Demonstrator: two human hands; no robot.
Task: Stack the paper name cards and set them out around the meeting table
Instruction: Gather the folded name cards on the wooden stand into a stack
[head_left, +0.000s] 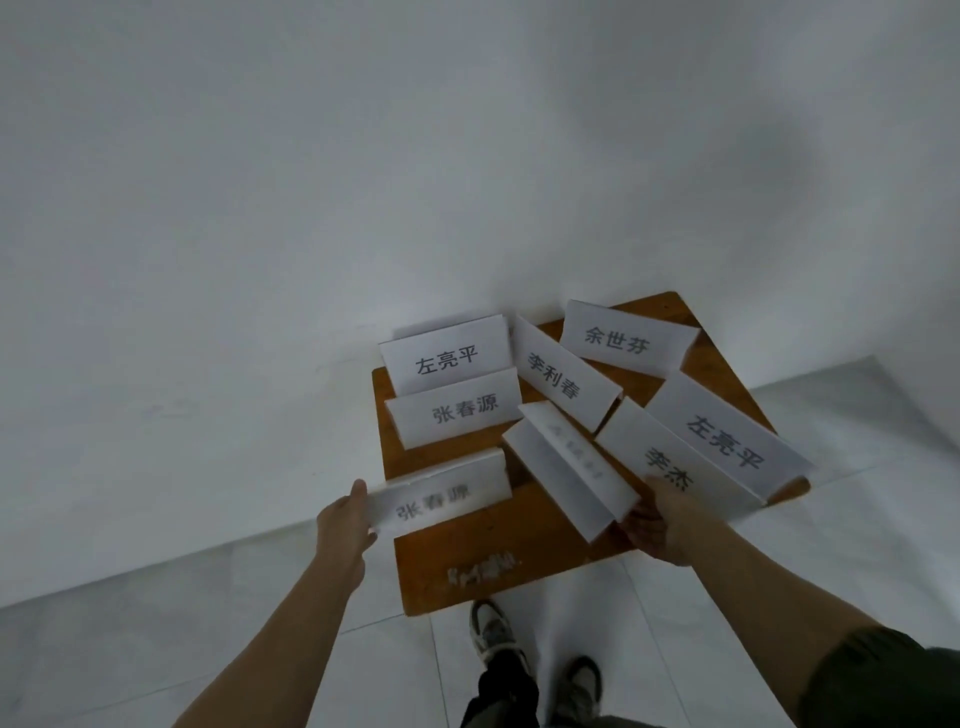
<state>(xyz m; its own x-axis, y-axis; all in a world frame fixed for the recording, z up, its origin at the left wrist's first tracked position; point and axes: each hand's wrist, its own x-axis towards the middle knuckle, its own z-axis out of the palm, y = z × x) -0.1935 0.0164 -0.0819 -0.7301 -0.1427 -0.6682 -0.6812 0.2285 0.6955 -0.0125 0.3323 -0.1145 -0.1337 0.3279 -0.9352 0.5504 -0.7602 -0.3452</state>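
Several folded white paper name cards with black printed characters stand and lie on a small brown wooden table (452, 551). My left hand (345, 525) grips the left end of the nearest card (441, 501), which looks blurred. My right hand (660, 525) holds the near end of a card lying on its side with the fold up (566, 478). Behind them stand two cards at the left (447, 358) (462, 413), one in the middle (561, 379), one at the back right (621, 340), and two long ones at the right (727, 441) (670, 467).
The table stands against a white wall (363, 182) on a pale tiled floor (208, 623). My two feet in grey sneakers (491, 631) are just in front of the table's near edge. White scuff marks (483, 569) show on the tabletop near the front.
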